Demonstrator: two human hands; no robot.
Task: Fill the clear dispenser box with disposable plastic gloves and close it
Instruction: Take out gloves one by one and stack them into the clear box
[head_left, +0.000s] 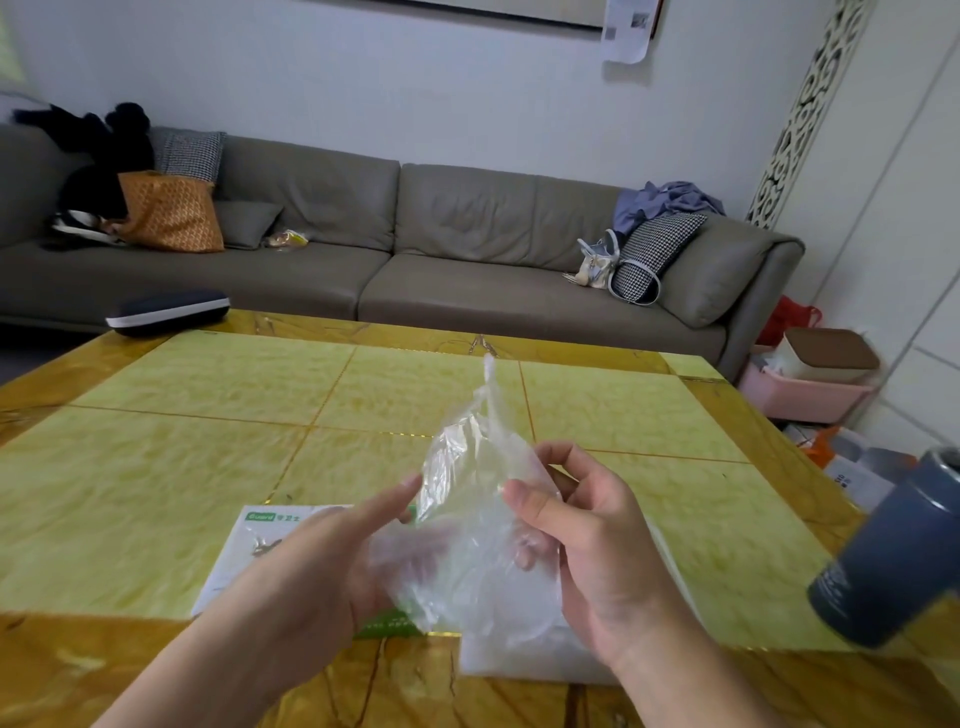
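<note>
Worktop: a glossy worktop (182, 457) of yellow-green tiles with thin gold lines between them and a brown marbled border; it fills the lower half of the view.
Room: a long grey sofa (415, 249) stands behind the worktop against a pale wall, with an orange bag (169, 213), checked cushions and bundled clothes on it.
Far edge: a dark case with a white band (167, 310) lies at the back left corner of the worktop.
Right side: a dark grey bottle (893, 556) stands near the right edge, leaning in the wide-angle view; on the floor past it sits a pink basket (800, 397).
Glove: a thin clear plastic glove (472, 499) is held up above the near part of the worktop, between the two hands, one finger pointing upward.
Left hand: the left hand (332, 561) has its grip closed on the glove's lower edge, index finger stretched out along the film.
Right hand: the right hand (587, 540) grasps the glove's other side, thumb and curled fingers pinching the plastic.
Glove pack: a white and green flat pack (249, 545) lies on the worktop under the left hand, largely covered.
Hard to make out: a pale, clear shape (519, 654) lies below the right hand; whether it is the dispenser box cannot be told.
</note>
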